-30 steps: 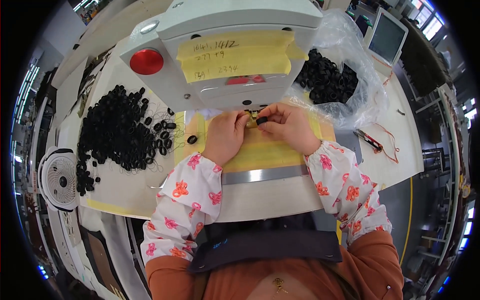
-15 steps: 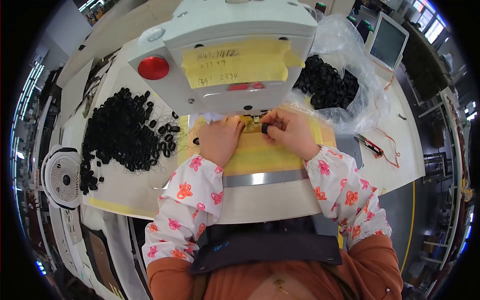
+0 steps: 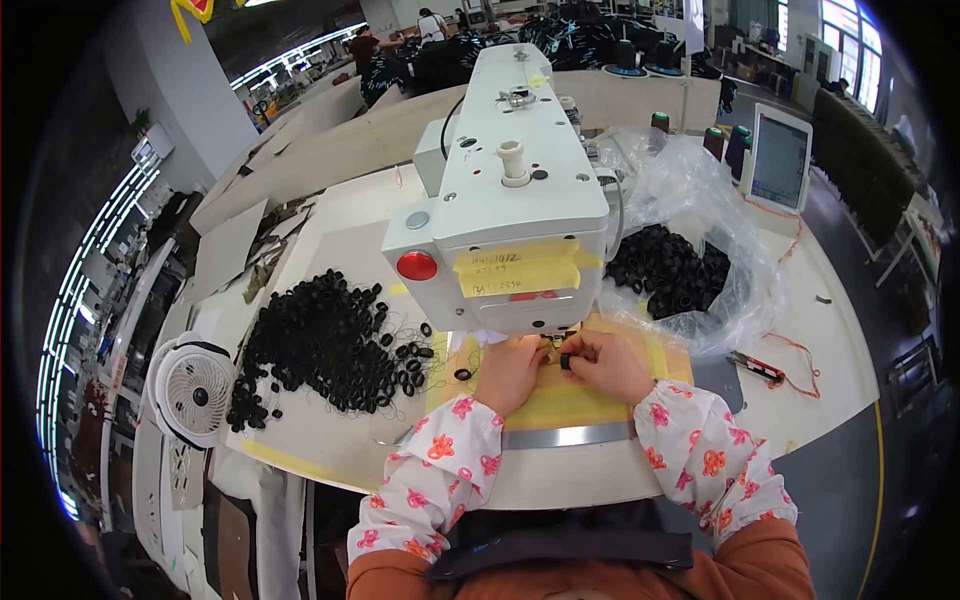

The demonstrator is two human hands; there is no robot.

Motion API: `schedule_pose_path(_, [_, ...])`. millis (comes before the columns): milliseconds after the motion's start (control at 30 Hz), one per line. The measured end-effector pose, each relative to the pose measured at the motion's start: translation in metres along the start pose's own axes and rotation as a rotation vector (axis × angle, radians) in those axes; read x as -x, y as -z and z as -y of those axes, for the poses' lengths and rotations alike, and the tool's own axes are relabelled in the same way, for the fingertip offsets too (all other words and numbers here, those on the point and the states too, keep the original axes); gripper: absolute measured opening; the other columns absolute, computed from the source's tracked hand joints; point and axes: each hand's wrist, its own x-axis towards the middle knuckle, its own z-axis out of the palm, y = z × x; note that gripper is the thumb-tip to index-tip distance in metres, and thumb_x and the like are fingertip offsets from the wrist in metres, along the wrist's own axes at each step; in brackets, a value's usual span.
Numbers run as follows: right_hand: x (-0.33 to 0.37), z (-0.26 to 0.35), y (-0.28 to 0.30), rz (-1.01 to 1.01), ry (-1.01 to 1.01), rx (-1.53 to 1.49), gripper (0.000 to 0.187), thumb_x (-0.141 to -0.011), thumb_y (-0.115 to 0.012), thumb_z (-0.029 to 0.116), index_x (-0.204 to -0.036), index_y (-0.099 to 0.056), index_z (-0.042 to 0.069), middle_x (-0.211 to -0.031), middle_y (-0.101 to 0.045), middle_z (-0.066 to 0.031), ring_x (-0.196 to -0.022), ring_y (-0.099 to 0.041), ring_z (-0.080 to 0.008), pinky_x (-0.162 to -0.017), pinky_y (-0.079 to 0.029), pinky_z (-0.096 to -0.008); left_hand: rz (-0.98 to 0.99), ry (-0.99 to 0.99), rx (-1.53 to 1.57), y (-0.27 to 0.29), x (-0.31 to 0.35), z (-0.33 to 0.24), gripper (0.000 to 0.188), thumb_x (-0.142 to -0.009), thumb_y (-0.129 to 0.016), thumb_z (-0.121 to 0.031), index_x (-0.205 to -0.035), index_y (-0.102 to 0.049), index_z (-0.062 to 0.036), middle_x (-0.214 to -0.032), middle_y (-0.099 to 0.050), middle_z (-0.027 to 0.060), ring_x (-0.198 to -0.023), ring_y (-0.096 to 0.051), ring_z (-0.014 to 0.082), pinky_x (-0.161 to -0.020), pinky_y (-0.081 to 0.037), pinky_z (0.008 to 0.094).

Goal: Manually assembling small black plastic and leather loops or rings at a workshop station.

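Note:
A white sewing machine [image 3: 520, 215] stands in front of me, its head over the yellow-taped work plate [image 3: 565, 402]. Just under the needle area, my left hand [image 3: 509, 376] rests with bent fingers pressed together; the machine head partly covers them, and what they hold, if anything, is hidden. To its right, my right hand [image 3: 612, 370] pinches a small black ring-shaped band [image 3: 566, 361] between thumb and forefinger, close to the presser foot [image 3: 549, 343]. One loose black band [image 3: 462, 375] lies left of my left hand.
A pile of black bands [image 3: 320, 340] with loose threads covers the left of the table. An open clear plastic bag [image 3: 745, 305] with more bands sits right. Beside it are a cutter knife [image 3: 757, 368], orange cord [image 3: 813, 375] and a screen [image 3: 779, 160]. A white fan [image 3: 190, 392] stands far left.
My view has tilted up, showing more of the machine and the room behind. Both hands stay by the needle, the right one still pinching the black band.

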Motion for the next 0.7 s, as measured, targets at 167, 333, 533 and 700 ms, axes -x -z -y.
schedule_pose_path(167, [-0.003, 0.0, -0.002, -0.018, 0.004, -0.095, 0.011, -0.077, -0.052, -0.007, -0.087, -0.052, -0.005, -0.08, -0.058, -0.0078, -0.071, -0.06, -0.0125, -0.062, -0.051, -0.0228, -0.118, -0.007, 0.237, -0.005, 0.0, -0.003, 0.017, -0.082, -0.053, -0.018, -0.077, -0.055, -0.0018, -0.075, -0.058, 0.0157, -0.072, -0.056, 0.0334, -0.062, -0.043, 0.041])
schedule_pose_path(333, [-0.004, 0.001, 0.003, -0.013, -0.042, -0.066, 0.01, -0.077, -0.052, -0.006, -0.086, -0.051, -0.004, -0.079, -0.058, -0.0074, -0.071, -0.061, -0.0124, -0.059, -0.052, -0.0222, -0.023, 0.123, 0.35, 0.0, 0.01, 0.0, 0.019, -0.079, -0.056, -0.017, -0.094, -0.054, -0.0054, -0.061, -0.056, 0.0113, -0.059, -0.055, 0.0309, -0.054, -0.043, 0.0391])
schedule_pose_path(533, [-0.002, 0.003, 0.006, 0.072, -0.096, -0.067, 0.009, -0.076, -0.055, -0.005, -0.083, -0.05, -0.003, -0.073, -0.058, -0.0069, -0.063, -0.061, -0.0119, -0.055, -0.051, -0.0222, 0.199, -0.001, 0.342, 0.021, 0.013, -0.017, 0.035, -0.075, -0.063, -0.019, -0.108, -0.055, -0.0129, -0.051, -0.049, 0.0055, -0.048, -0.052, 0.0203, -0.046, -0.039, 0.0322])
schedule_pose_path(700, [-0.003, 0.008, 0.006, 0.11, -0.125, -0.038, 0.011, -0.076, -0.057, -0.004, -0.08, -0.047, -0.002, -0.07, -0.058, -0.0071, -0.059, -0.06, -0.012, -0.053, -0.05, -0.0219, 0.233, 0.015, 0.344, 0.016, 0.012, -0.01, 0.03, -0.073, -0.065, -0.021, -0.101, -0.06, -0.0121, -0.051, -0.048, 0.0058, -0.048, -0.05, 0.0198, -0.047, -0.038, 0.0318])
